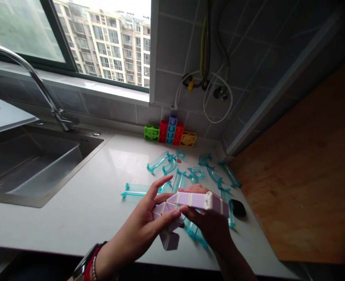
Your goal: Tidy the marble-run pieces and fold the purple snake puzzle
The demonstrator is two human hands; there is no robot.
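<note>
Left hand (141,220) and right hand (215,228): we observe both gripping a lilac-and-white snake puzzle (197,201) above the countertop (72,224). Below and beyond, we note translucent teal track pieces (138,190), then coloured blocks (170,134) by the tiled wall (172,50).

Left hand (147,218): clasped at the grip's left, one finger (161,183) outstretched. Right hand (213,227): clasped at its right. Thumbtips (176,214) close together.

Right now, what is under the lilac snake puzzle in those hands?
Turquoise track pieces show on the white countertop below the lilac snake puzzle. The puzzle, left hand and right hand cover the rest, so it cannot be seen.
</note>
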